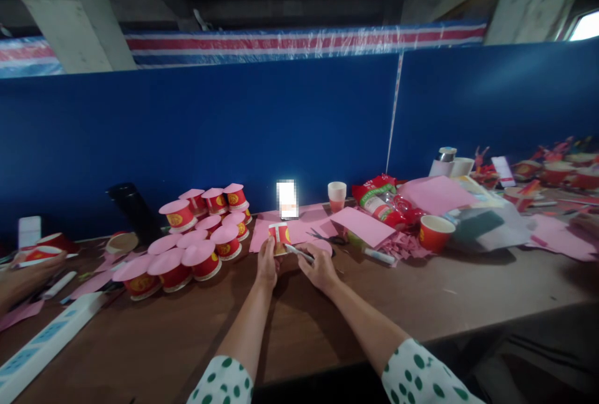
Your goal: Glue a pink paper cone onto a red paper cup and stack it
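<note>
Out front, L hand [267,264] clasps cup [279,234] (R hand [321,270]: pen [299,253]).

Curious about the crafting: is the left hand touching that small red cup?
Touching: head view shows the left hand clasping the small red cup, no gap.

single head cam, looks forward and slightly down over table [304,329] toward blue partition [187,129], hands near centre.
</note>
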Available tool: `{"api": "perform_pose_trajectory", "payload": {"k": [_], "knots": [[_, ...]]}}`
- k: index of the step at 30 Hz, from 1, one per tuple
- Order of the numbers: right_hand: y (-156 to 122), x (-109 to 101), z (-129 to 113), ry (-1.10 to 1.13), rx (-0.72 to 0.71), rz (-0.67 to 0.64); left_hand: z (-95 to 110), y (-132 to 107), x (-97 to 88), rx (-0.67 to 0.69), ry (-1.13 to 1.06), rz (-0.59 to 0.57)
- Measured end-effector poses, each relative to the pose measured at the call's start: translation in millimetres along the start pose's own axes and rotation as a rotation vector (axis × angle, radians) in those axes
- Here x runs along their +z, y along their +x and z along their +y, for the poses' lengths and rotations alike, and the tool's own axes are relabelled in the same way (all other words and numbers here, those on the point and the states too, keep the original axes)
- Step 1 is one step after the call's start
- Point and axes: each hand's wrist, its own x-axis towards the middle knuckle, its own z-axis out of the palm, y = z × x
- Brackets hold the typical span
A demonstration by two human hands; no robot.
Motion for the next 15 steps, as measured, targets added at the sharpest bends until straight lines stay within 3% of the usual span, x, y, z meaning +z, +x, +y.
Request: {"api": "perform_pose_trajectory", "payload": {"k": [15], "knots": [[-0.2,-0.6,-0.4,0.002,0.005,-0.004,-0.3,-0.3,0.5,-0.001,-0.035,-0.019]]}}
